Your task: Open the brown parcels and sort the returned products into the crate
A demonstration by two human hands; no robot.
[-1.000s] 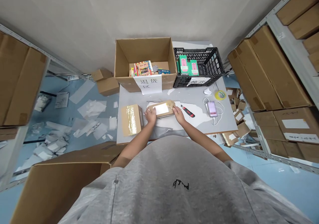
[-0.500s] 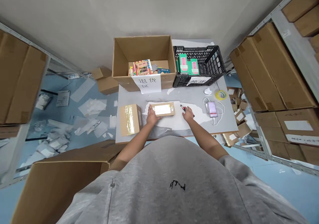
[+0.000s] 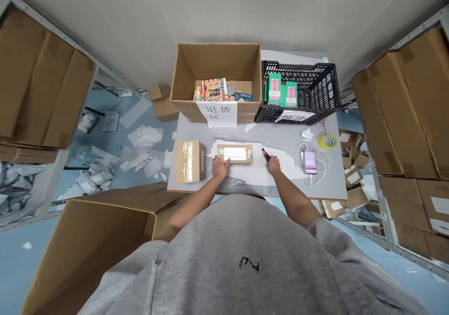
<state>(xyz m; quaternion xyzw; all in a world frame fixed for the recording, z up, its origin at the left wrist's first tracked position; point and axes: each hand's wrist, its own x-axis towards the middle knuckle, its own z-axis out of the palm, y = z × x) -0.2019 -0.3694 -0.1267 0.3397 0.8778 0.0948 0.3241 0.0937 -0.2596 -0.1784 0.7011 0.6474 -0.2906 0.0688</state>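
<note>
A small cardboard parcel (image 3: 234, 154) with a white label and clear tape lies on a torn white paper sheet (image 3: 280, 165). My left hand (image 3: 220, 168) grips the parcel's near edge. My right hand (image 3: 273, 165), to the parcel's right, is closed around the lower end of a red and black utility knife (image 3: 265, 154). The rest of the knife's handle is hidden by my fingers. Left of the parcel stands a taped cardboard box (image 3: 187, 161), apart from my left hand.
An open carton of books (image 3: 217, 60) and a black plastic crate (image 3: 298, 74) with green boxes stand at the grey table's (image 3: 280, 135) back. A tape roll (image 3: 327, 141) and a blurred phone (image 3: 310, 161) lie right. Shelved cartons flank the table; paper litters the floor.
My right hand has left the parcel and taken up the knife from the table. The parcel now sits straighter, and the whole view has shifted slightly.
</note>
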